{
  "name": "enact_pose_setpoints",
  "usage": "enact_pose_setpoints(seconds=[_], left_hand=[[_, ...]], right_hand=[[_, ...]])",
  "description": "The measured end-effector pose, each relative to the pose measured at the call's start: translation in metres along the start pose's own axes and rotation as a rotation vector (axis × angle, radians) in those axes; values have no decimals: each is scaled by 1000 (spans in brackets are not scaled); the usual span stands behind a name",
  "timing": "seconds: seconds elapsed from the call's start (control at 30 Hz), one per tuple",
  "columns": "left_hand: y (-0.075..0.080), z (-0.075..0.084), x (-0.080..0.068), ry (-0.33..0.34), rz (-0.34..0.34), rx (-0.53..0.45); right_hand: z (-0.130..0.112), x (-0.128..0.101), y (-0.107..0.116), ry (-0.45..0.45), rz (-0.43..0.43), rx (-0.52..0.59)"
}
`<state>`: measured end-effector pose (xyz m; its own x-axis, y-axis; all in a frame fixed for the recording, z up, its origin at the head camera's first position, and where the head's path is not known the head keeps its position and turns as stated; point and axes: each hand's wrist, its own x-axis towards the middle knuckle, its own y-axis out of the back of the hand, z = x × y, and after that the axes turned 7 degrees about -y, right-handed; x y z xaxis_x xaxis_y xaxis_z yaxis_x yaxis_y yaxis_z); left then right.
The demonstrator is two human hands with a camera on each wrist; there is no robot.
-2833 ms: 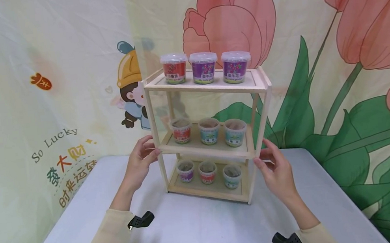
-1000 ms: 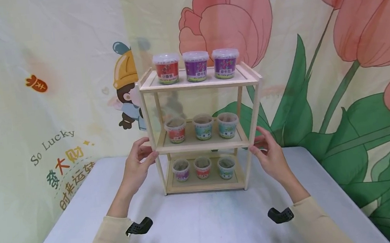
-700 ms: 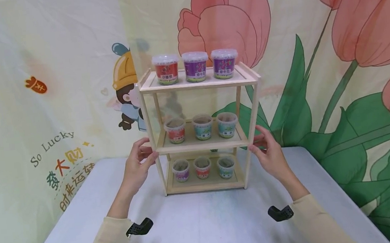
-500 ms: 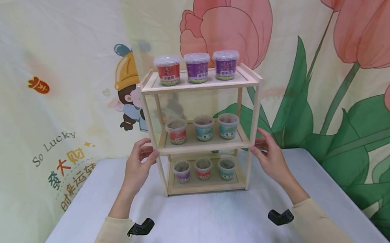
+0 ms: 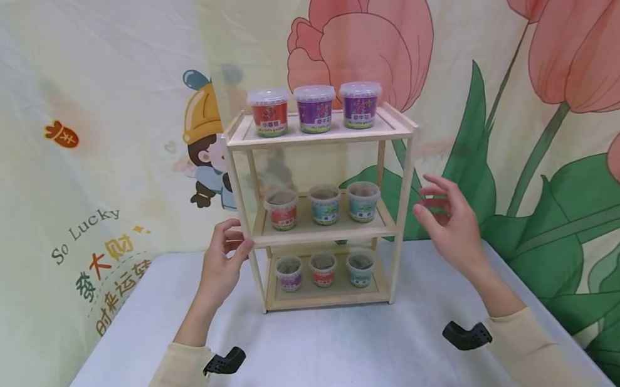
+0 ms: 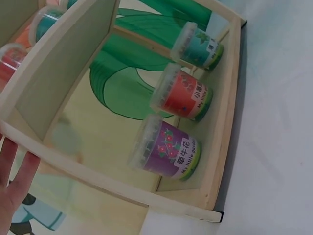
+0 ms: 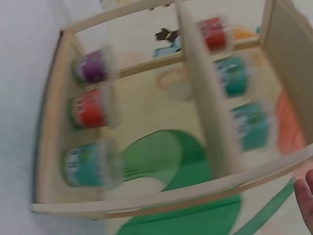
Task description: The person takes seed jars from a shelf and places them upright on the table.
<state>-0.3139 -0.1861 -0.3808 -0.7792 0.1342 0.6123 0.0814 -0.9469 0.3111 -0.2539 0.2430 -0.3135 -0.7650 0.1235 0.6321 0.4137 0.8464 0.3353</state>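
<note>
- Head view: left hand (image 5: 222, 272) wrapped round the front left post of the wooden rack (image 5: 318, 137), right at the middle shelf.
- Right hand (image 5: 450, 229) wide, fingers spread, just beside the front right post, not touching.
- Rack upright on the table (image 5: 328, 362), near the far edge, about midway between the side edges.
- Step in hand, by the look: holding the rack steady, one hand on and one hand off.
- For any next push: slow and level, both hands on the posts, to keep the tubs from tipping.
- Three tubs on each shelf, nine in all: red (image 5: 269, 111), purple, purple on top; red, teal, teal in the middle; purple, red, teal at the bottom.
- Clear lids on; something brown inside, too small to tell.
</note>
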Motion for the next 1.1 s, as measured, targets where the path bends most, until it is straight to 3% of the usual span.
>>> enact_pose_setpoints(seconds=[0.27, 0.57, 0.77, 1.1], left_hand=[[0, -3, -1, 15, 24, 14], [-3, -7, -9, 39, 77, 17], [-11, -6, -8, 30, 113, 1], [-16, -6, -8, 22, 120, -8]], right_hand=[[-88, 48, 15, 160, -36, 9], [-165, 98, -23, 150, -245, 7], [-190, 112, -54, 92, -332, -66], [-199, 115, -88, 43, -313, -114]])
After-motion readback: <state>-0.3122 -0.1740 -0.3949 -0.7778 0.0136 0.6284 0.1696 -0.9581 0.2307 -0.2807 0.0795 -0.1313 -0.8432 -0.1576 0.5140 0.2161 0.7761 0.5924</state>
